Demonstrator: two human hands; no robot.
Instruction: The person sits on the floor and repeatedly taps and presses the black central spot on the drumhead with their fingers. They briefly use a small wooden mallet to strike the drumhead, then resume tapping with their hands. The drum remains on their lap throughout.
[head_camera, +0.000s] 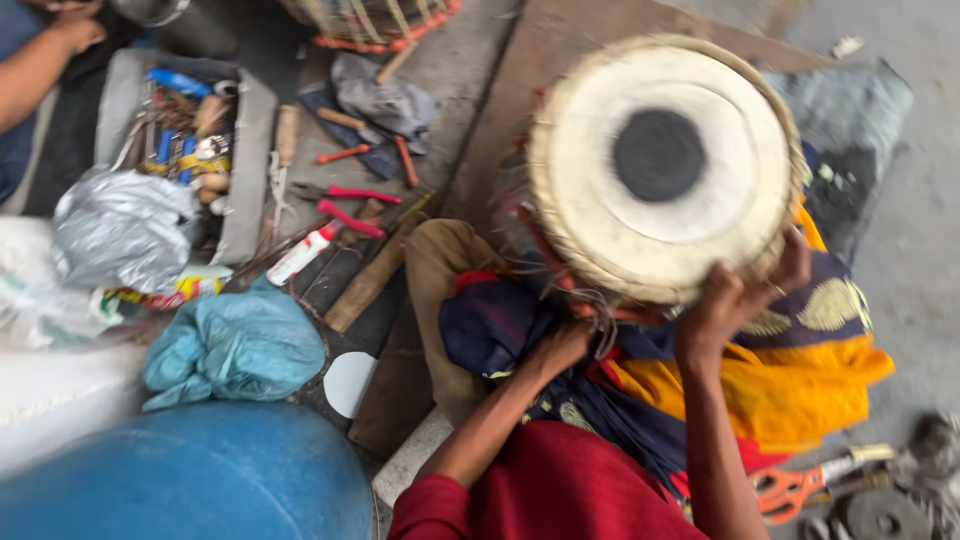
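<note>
Drum, round and pale-skinned with a black disc at its centre, is the largest thing in hand: it is tipped up on its side so that the playing face turns toward the camera, resting over the person's lap on a heap of dark blue and yellow cloth that cushions it from the floor. It sits toward the right half of the view, above a brown board laid on the grey floor.

Right hand is clasped on the lower rim of the drum, fingers curled round the braided edge, seemingly to steady it at that tilt. Left hand reaches under the drum's lower left side, where red lacing and loose strings hang; blur hides whether its fingers are pinching a string or only pressing against the shell, so I cannot tell its hold.

A blue barrel fills the lower left corner, with a teal bag just above it. A grey tray of mixed tools lies at the upper left, within arm's reach, and beside it red-handled pliers and a white bottle lie on the floor. Orange-handled scissors lie near the lower right corner. Another person's arm shows at the top left corner.
</note>
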